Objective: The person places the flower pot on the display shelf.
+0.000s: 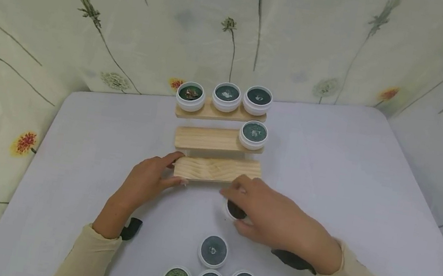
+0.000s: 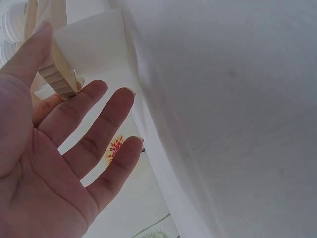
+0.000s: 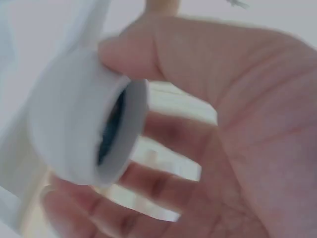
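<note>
Right hand (image 1: 265, 209) grips white pot (image 3: 67, 119); left hand (image 1: 146, 179) pinches front board (image 1: 216, 169).

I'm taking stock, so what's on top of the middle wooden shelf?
The middle wooden shelf holds one white round pot at its right end; wood grain shows to the left. The wood beneath the pot is covered and can't be seen.

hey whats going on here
A person's left hand pinches the left end of the front wooden board, while the right hand holds a white jar with dark contents near that board. Three jars stand on the rear board, one jar on the middle board, and four others on the table.
</note>
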The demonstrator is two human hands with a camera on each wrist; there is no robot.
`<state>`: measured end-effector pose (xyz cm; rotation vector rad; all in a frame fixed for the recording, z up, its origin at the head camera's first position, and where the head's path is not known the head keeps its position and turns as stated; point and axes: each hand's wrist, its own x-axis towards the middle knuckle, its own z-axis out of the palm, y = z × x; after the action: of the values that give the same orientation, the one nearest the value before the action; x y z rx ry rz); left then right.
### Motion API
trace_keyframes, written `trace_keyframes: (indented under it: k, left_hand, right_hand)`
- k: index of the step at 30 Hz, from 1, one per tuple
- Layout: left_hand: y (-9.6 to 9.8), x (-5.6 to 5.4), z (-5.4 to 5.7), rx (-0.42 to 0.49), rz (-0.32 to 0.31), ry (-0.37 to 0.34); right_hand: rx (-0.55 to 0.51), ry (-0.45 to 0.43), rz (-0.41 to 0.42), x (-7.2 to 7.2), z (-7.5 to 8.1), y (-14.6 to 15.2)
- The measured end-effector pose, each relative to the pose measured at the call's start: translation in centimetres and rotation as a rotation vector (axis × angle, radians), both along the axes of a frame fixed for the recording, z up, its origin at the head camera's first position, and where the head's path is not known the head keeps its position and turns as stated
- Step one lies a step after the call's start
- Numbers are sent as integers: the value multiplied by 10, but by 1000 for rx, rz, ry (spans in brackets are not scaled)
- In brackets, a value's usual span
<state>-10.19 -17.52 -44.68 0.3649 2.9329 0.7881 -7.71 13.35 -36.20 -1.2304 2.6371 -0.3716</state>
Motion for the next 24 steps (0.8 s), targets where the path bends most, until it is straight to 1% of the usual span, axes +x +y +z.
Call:
trace_keyframes:
  k: [5, 7, 9, 13, 16, 21, 24]
  left_hand:
    - [0, 0, 1, 3, -5, 20]
    - [-1, 0, 1, 4, -8, 20]
    - [-1, 0, 1, 1, -8, 18]
    - [-1, 0, 0, -11, -16, 34]
    - [-3, 0, 1, -14, -15, 47]
    - [-3, 0, 0, -14, -20, 53]
    - [-2, -1, -1, -18, -22, 61]
  right_hand:
    - [-132, 107, -70, -21, 21, -13]
    - [-164, 144, -79, -28, 26, -19]
    - [-170, 175, -87, -34, 30, -27]
    - [-143, 238, -94, -46, 33, -42]
    - [-95, 283, -102, -56, 35, -52]
    - [-6, 298, -118, -70, 34, -63]
    - [25, 308, -123, -74, 31, -67]
